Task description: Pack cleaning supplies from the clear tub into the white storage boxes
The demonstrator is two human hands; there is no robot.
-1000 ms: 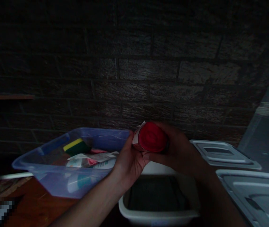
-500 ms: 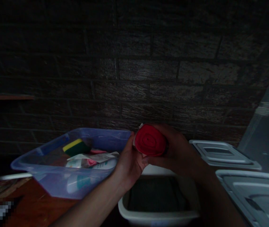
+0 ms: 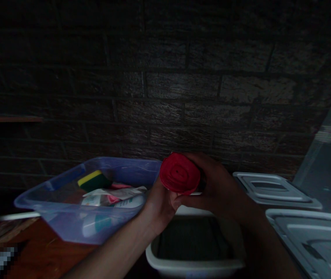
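Head view, dim light. Red roll (image 3: 180, 173) held up between both hands, its coiled end turned to the camera, layers winding around a small dark centre. It sits near mid-frame, against a backdrop of dark brick wall (image 3: 165, 85).

Left hand (image 3: 160, 207): under and left of the roll, palm turned up. Thumb runs up along the roll's left side; most of the other fingers are hidden by the roll, so their exact curl cannot be told. Roll appears cradled and gripped from that side.

Right hand (image 3: 216, 184): wraps the roll from the right. Upper fingers (image 3: 203, 159) bend over the top and far right edge, thumb low beneath, its tip close to the left hand. Fingers closed on the roll; coiled face left uncovered.

Below the hands, white tub (image 3: 194, 264), open, dark contents (image 3: 194, 236) inside, too murky to name. Left of it, blue translucent bin (image 3: 61, 221) on a brown wooden desk (image 3: 40, 248). In the bin: yellow-and-green sponge (image 3: 94, 181) tilted near the back, crumpled white-and-pink packaging (image 3: 114, 193), white bottle (image 3: 132, 202) lying partly under it. Left forearm crosses in front of the bin's right end. Far right: two grey lids (image 3: 274, 188), one nearer than the other.
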